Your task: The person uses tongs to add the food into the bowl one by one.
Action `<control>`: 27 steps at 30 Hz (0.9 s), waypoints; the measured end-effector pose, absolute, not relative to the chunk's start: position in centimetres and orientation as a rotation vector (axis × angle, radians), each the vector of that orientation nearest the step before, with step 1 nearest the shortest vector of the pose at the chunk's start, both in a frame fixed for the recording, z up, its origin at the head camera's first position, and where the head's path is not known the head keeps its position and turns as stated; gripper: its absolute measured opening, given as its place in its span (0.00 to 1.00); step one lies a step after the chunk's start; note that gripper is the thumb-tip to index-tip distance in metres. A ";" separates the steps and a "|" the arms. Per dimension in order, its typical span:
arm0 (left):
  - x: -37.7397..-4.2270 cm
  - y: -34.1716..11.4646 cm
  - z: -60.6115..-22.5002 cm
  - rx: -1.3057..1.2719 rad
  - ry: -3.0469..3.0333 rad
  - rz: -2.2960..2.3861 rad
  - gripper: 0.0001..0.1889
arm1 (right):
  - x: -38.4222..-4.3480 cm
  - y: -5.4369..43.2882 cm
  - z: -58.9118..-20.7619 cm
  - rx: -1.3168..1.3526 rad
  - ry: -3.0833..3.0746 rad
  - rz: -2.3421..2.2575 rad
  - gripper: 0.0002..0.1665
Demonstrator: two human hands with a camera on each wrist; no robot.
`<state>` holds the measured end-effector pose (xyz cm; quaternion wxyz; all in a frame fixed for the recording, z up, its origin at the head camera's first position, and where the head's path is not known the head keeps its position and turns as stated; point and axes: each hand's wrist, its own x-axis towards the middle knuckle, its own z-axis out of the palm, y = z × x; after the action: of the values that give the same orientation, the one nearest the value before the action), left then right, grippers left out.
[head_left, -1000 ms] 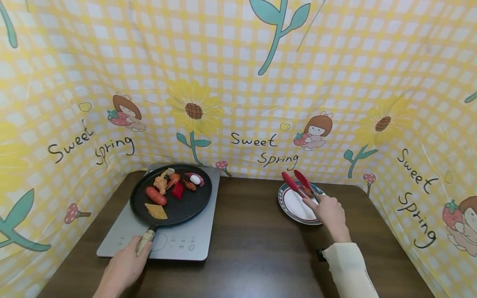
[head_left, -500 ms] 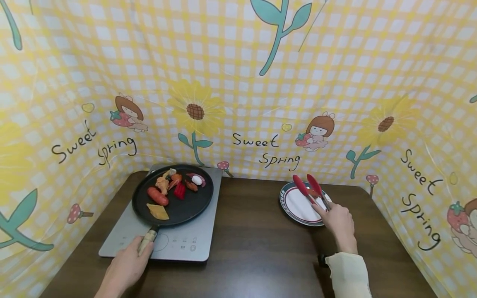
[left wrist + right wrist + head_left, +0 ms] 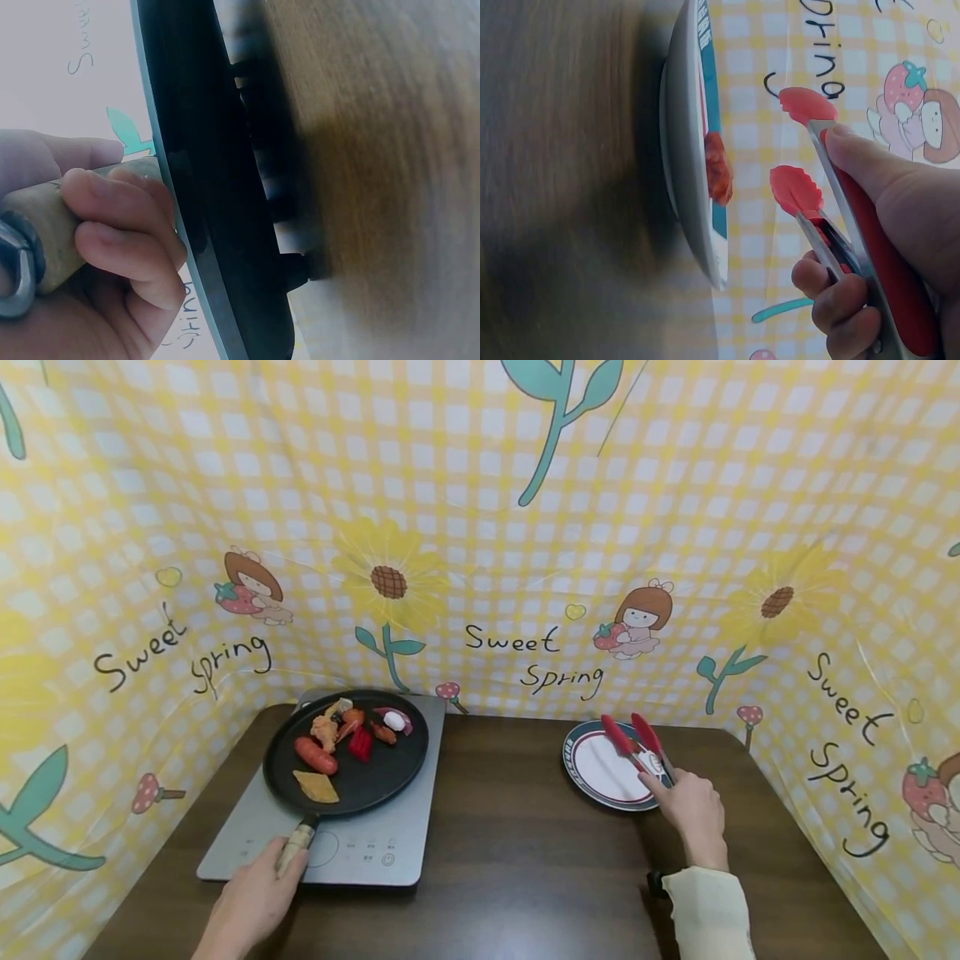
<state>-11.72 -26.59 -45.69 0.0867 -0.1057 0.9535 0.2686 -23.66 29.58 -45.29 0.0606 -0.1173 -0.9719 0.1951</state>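
My left hand (image 3: 253, 887) grips the pale handle (image 3: 296, 847) of a black flat pan (image 3: 375, 785); the left wrist view shows fingers curled round it. Several food pieces lie in the pan, among them a sausage (image 3: 315, 756), a yellow flat slice (image 3: 315, 787) and a red piece (image 3: 360, 744). At the right, my right hand (image 3: 692, 814) holds red-tipped metal tongs (image 3: 889, 270), their tips parted over a white plate (image 3: 603, 772) with a patterned rim. On that plate sits a reddish-brown food piece (image 3: 718, 170), apart from the tongs' tips in the right wrist view.
Under the pan is a silver induction cooker (image 3: 378, 860) with touch controls at its front. Both stand on a dark wooden table (image 3: 510, 843). A yellow checked cloth (image 3: 495, 560) with printed flowers and lettering hangs round the back and sides.
My right hand and the tongs have shifted to the right and slightly nearer over the plate. The left hand and the pan have stayed in place.
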 end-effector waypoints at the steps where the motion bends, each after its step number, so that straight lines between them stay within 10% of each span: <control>1: -11.8 -26.6 -45.6 -0.315 2.839 0.800 0.38 | -23.7 29.7 -45.4 -0.354 -2.941 0.583 0.51; 27: -11.8 -26.5 -45.8 -0.335 2.831 0.795 0.39 | -24.4 30.3 -47.0 -0.401 -3.013 0.509 0.40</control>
<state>-11.81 -26.53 -45.84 0.0911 -0.1128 0.9526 0.2674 -24.36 30.30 -46.97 0.0299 -0.1301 -0.9772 0.1652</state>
